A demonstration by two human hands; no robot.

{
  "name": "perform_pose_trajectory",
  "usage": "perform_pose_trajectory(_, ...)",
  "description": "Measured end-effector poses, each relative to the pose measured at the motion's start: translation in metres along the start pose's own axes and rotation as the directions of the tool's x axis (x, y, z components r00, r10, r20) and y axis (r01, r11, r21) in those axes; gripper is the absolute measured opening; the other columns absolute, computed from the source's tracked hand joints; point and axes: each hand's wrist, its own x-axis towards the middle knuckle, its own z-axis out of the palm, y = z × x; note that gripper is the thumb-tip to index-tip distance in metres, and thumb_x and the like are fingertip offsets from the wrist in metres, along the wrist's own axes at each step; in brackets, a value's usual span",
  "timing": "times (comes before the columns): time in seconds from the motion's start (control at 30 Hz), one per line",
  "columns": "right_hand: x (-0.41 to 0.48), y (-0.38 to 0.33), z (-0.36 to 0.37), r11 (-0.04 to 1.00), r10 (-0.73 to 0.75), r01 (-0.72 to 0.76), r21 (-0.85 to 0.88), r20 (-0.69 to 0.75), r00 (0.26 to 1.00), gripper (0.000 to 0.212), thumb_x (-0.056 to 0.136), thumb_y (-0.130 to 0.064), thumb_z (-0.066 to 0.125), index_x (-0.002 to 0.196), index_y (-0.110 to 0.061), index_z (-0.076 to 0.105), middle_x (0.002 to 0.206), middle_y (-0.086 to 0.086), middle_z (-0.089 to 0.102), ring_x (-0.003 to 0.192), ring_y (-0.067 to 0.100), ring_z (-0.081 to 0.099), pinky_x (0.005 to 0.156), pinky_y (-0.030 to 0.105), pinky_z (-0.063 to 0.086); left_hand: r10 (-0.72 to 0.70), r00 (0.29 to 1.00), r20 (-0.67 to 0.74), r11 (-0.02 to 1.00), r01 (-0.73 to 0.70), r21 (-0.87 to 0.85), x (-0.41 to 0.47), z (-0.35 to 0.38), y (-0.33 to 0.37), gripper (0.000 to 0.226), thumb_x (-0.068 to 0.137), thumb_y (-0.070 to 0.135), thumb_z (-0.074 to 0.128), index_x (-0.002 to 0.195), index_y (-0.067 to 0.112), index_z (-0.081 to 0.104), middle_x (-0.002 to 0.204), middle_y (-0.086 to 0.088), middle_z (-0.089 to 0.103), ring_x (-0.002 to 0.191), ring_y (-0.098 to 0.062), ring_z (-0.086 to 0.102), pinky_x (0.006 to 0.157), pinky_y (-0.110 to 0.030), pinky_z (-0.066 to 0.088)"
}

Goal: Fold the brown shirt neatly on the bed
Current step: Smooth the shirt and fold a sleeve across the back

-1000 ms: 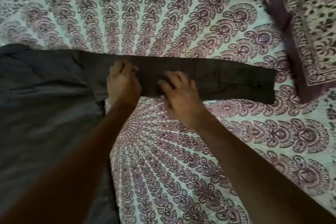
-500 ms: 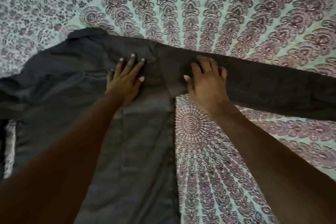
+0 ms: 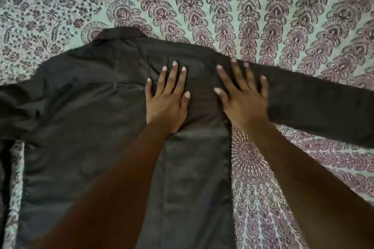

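The brown shirt (image 3: 85, 111) lies spread flat on the bed, collar at the far side, its body running toward me. Its right sleeve (image 3: 315, 105) stretches straight out to the right edge of view. My left hand (image 3: 167, 99) presses flat on the shirt's upper body with fingers straight and spread. Just to the right of it, my right hand (image 3: 242, 95) lies flat with spread fingers where the sleeve meets the shoulder. The left sleeve bunches at the left edge of view.
The bed is covered by a pale green sheet (image 3: 263, 16) printed with purple mandala and floral motifs. Bare sheet lies beyond the collar and to the right of the shirt's body, below the sleeve.
Both hands have slid left along the sleeve to the shoulder and upper body, and their fingers have spread flat. The view has swung left, so the cuff and the pillow are out of sight.
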Motion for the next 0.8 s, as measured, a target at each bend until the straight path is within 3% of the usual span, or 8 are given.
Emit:
perform_pose_trajectory(0.1,-0.017,0.056,-0.012,0.984,0.176,-0.176,0.001,0.009,0.984,0.062,0.102,-0.066,0.022,0.160,-0.049,0.011,0.173,-0.009,0.010,0.159,0.027,0.013,0.121,0.069,0.013,-0.001,1.000,0.021,1.000,0.001,-0.003,0.001,-0.001,0.001,0.063,0.107,0.049,0.022,0.164,0.034,-0.001,0.173,0.010,-0.005,0.160,-0.017,-0.002,0.126,-0.057,0.008)
perform_pose_trajectory(0.2,-0.006,0.060,-0.015,0.956,0.293,-0.293,0.014,-0.028,0.956,0.064,0.104,-0.061,0.023,0.162,-0.034,0.019,0.173,0.003,0.010,0.159,0.036,0.007,0.121,0.069,0.009,-0.009,1.000,0.008,1.000,0.009,0.009,0.001,0.002,0.000,0.063,0.107,0.049,0.023,0.164,0.035,-0.001,0.173,0.010,-0.005,0.160,-0.017,-0.001,0.126,-0.057,0.009)
perform_pose_trajectory(0.3,0.008,0.023,-0.013,0.998,0.058,-0.059,-0.001,-0.050,0.997,0.065,0.106,-0.053,0.024,0.163,-0.021,0.021,0.173,0.005,0.013,0.159,0.033,0.011,0.123,0.061,0.012,-0.010,1.000,-0.003,1.000,0.010,0.021,0.002,0.004,0.000,0.063,0.107,0.050,0.022,0.164,0.035,0.000,0.173,0.011,-0.004,0.160,-0.017,0.000,0.126,-0.058,0.009)
perform_pose_trajectory(0.4,0.005,0.016,-0.004,0.991,-0.133,0.132,0.029,0.034,0.990,0.065,0.104,-0.056,0.022,0.164,-0.032,0.018,0.173,-0.003,0.011,0.160,0.022,0.011,0.124,0.060,0.015,-0.014,1.000,0.008,1.000,0.014,0.023,0.002,0.003,0.002,0.063,0.106,0.050,0.022,0.164,0.036,0.002,0.173,0.011,-0.002,0.160,-0.018,0.001,0.126,-0.059,0.008)
perform_pose_trajectory(0.53,-0.013,0.080,-0.008,0.999,0.041,-0.041,-0.011,-0.005,0.999,0.062,0.103,-0.066,0.022,0.161,-0.045,0.015,0.172,-0.004,0.014,0.158,0.026,0.015,0.123,0.062,0.013,-0.060,0.995,0.077,0.998,0.058,0.031,0.004,-0.007,0.013,0.064,0.106,0.047,0.027,0.164,0.034,0.002,0.173,0.011,-0.005,0.160,-0.019,-0.002,0.125,-0.062,0.003)
perform_pose_trajectory(0.67,-0.029,0.152,-0.022,0.957,0.280,-0.281,0.075,0.022,0.960,0.064,0.101,-0.066,0.017,0.161,-0.044,0.013,0.173,-0.001,0.006,0.159,0.031,0.008,0.124,0.064,0.008,-0.142,0.986,0.084,0.989,0.145,-0.026,0.013,-0.024,0.056,0.064,0.104,0.033,0.037,0.163,0.017,0.020,0.173,0.003,0.007,0.160,-0.023,0.002,0.128,-0.055,0.004)
perform_pose_trajectory(0.73,-0.026,0.163,-0.028,0.936,0.324,-0.327,0.130,0.040,0.945,0.068,0.101,-0.061,0.017,0.163,-0.033,0.017,0.173,0.006,0.007,0.158,0.035,0.007,0.125,0.063,0.008,-0.002,0.998,0.060,0.991,0.010,-0.135,0.020,-0.032,0.096,0.063,0.103,0.033,0.035,0.162,0.016,0.023,0.172,0.000,0.016,0.160,-0.024,0.008,0.128,-0.052,0.011)
perform_pose_trajectory(0.8,-0.025,0.157,-0.036,0.956,0.250,-0.250,0.156,0.017,0.968,0.067,0.104,-0.055,0.021,0.163,-0.023,0.020,0.172,0.012,0.013,0.157,0.040,0.012,0.125,0.061,0.012,0.216,0.971,0.104,0.960,-0.192,-0.203,0.024,-0.031,0.135,0.063,0.103,0.035,0.033,0.163,0.020,0.022,0.172,0.000,0.018,0.159,-0.024,0.011,0.128,-0.051,0.015)
